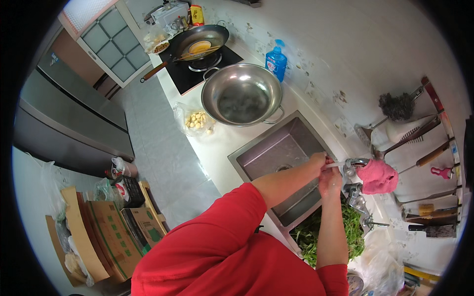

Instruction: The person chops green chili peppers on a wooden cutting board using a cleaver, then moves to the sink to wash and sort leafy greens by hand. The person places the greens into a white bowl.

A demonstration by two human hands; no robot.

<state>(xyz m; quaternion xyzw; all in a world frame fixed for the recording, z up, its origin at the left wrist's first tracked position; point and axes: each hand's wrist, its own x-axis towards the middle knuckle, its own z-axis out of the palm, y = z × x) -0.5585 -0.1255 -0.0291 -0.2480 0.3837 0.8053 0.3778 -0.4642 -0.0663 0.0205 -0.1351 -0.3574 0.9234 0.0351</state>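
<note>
My left hand [319, 162] and my right hand [330, 181] meet at the pale stream or spout end [335, 164] of the chrome faucet [358, 162], above the right rim of the stainless steel sink [255, 172]. Their fingers touch or overlap; whether anything small is between them cannot be told. Water wets my right hand. A pink cloth [377, 177] hangs over the faucet. Leafy greens [350, 229] fill the neighbouring basin, partly hidden under my right forearm.
A two-handled steel pan [242, 100] stands beside the sink, near peeled garlic cloves [196, 120] in a plastic bag and a blue pump bottle [276, 63]. Behind it, a wok [181, 44] holding a bowl and chopsticks rests on the stove. Utensils hang along the wall.
</note>
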